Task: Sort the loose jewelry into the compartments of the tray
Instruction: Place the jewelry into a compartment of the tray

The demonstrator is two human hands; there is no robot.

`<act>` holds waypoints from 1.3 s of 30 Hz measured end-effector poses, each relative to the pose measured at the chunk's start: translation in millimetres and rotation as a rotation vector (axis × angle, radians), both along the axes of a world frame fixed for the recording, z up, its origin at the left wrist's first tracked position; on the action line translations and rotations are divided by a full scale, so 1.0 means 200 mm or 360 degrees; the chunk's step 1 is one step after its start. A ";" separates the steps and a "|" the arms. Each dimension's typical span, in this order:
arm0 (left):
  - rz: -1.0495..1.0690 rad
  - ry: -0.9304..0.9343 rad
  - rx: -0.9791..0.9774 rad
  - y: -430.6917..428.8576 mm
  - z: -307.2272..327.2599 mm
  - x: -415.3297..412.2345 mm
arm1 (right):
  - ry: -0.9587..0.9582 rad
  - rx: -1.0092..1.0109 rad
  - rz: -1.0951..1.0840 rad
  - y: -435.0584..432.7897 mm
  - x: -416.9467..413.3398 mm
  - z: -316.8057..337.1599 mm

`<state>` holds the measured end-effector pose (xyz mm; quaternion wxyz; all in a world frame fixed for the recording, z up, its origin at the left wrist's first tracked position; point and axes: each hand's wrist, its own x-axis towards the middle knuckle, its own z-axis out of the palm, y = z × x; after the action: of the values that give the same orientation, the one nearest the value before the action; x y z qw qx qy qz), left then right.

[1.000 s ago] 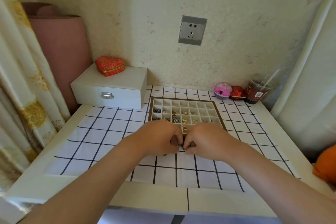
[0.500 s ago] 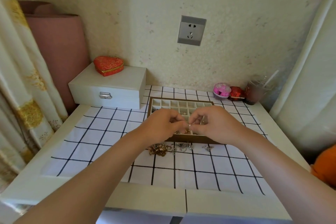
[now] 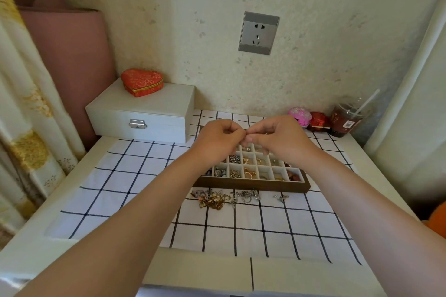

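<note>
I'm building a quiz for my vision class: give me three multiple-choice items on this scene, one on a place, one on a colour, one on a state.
1. Where does the loose jewelry lie? A in the cup; B on the cloth, before the tray; C on the floor.
2. What colour is the heart box? A red; B blue; C green.
3. The white box is: A wide open; B lidless; C shut.
Key: B, it lies on the cloth by the tray's front wall; A, its cover is red; C, its lid sits down on the base.
</note>
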<state>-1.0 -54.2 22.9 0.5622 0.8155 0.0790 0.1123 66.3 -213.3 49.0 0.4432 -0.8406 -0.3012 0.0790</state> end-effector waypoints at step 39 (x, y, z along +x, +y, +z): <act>-0.0342 0.0051 0.1227 0.03 -0.13 -0.07 | -0.0526 -0.0764 0.0287 -0.08 -0.05 -0.11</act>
<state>-14.2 -49.0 -3.2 0.2223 0.9719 -0.0460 0.0615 56.5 -228.7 26.1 0.1679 -0.8926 -0.4154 0.0490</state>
